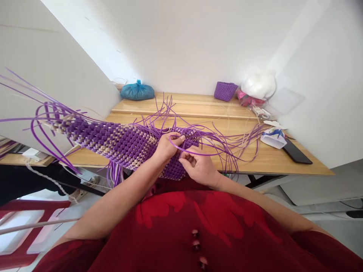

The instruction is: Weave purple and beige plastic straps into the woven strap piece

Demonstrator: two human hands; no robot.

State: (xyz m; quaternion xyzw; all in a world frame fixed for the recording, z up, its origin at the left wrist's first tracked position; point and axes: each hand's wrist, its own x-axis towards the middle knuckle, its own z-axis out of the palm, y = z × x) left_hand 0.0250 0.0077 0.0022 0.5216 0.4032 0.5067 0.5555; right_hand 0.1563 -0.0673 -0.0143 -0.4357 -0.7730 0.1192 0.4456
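Observation:
A long woven piece (113, 141) in purple and beige plastic strips stretches from the left over the table's front edge toward me. Loose purple strips (227, 147) fan out from its far side and to the right. My left hand (169, 146) is closed on its right part, thumb and finger pinching a purple strip at the weave. Close beside it, to the right, my right hand (198, 164) has its fingers curled in a pinch on a purple strip; the exact grip is partly hidden. One strip (195, 152) loops between the hands and passes over the right one.
At the back of the wooden table (193, 107) sit a blue bag (137, 91), a small purple woven basket (225, 91) and a white bag (259, 85). A tissue pack (273, 139) and a black phone (297, 152) lie on the right. A red chair (34, 226) stands lower left.

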